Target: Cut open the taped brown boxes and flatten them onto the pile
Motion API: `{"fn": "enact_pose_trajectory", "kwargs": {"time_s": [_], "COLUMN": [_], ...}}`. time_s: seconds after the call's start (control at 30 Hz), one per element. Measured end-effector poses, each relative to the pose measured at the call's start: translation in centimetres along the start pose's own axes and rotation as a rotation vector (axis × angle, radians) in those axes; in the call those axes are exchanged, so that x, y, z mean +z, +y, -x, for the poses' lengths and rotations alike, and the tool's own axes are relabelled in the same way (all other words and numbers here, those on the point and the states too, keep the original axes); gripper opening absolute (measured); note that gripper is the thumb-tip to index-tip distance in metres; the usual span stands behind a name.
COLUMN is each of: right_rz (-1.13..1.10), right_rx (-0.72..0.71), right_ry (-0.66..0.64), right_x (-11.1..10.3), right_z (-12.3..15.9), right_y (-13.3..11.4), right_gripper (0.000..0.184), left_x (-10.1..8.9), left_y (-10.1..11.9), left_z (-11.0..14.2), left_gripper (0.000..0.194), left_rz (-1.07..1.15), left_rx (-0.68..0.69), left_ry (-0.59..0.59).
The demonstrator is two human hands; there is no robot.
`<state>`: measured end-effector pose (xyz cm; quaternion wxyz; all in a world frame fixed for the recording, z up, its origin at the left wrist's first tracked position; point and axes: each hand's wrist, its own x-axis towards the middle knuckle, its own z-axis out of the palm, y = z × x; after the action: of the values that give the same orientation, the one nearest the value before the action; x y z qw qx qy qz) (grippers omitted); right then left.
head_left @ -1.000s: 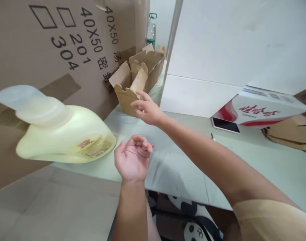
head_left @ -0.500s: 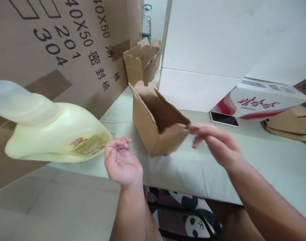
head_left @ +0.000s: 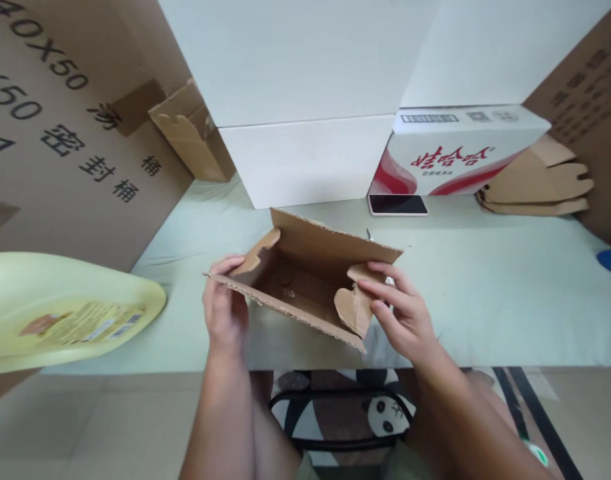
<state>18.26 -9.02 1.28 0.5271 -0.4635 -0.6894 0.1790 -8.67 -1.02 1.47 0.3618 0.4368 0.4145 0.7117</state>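
An open-topped cardboard box [head_left: 330, 243] sits between my two hands near the front edge of the table, its inside facing up toward me. My left hand [head_left: 227, 307] grips the box's left end, thumb and fingers around the side where a notched flap stands. At the other end, the fingers of my right hand [head_left: 403, 310] press on a notched flap that leans inward over the opening. Part of my left fingers is hidden behind the cardboard.
A pale yellow bottle [head_left: 75, 313] lies at the left. Behind are a large printed carton [head_left: 85, 133], another small cardboard box [head_left: 200, 140] and a white carton [head_left: 310, 160]. A phone [head_left: 398, 205] lies before a red-and-white box [head_left: 450, 157]; flattened cardboard [head_left: 535, 180] is at the right.
My left hand, free before, now holds the box's left end. The box has turned to lie more crosswise, and my right hand has shifted onto its flap. The camera view has swung right.
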Motion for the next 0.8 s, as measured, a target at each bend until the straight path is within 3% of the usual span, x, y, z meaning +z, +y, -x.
{"fn": "enact_pose_trajectory", "kwargs": {"time_s": [0.1,0.2,0.27,0.37,0.43,0.63,0.73,0.8], "right_rz": [0.055,-0.004,-0.118,-0.185,-0.222,-0.235,-0.260,-0.310], "right_rx": [0.011,0.076,0.101,0.097,0.081,0.096,0.079,0.118], "right_ry": [0.157,0.259,0.184,0.061,0.060,0.040,0.003,-0.010], "right_x": [0.3,0.5,0.6,0.7,0.7,0.9,0.8,0.7], "right_z": [0.9,1.4,1.5,1.5,1.5,1.3,1.4,1.5], "right_y": [1.3,2.1,2.4,2.5,2.5,2.7,2.8,3.0], "right_gripper": [0.029,0.060,0.069,0.038,0.029,0.025,0.028,0.039], "left_x": [0.4,0.6,0.5,0.0,-0.5,-1.4,-1.5,-1.6], "left_y": [-0.3,-0.7,-1.0,-1.5,-1.6,0.1,0.5,0.2], "left_z": [0.2,0.4,0.6,0.8,0.7,0.1,0.3,0.4], "left_gripper": [0.047,0.054,0.056,0.055,0.056,0.038,0.036,0.032], "left_rz": [-0.088,-0.140,-0.202,-0.274,-0.327,-0.633,-0.641,-0.593], "left_rx": [0.044,-0.007,-0.035,-0.021,0.025,0.203,0.218,0.215], "left_ry": [-0.004,0.016,0.033,0.014,-0.023,-0.336,-0.322,-0.270]}}
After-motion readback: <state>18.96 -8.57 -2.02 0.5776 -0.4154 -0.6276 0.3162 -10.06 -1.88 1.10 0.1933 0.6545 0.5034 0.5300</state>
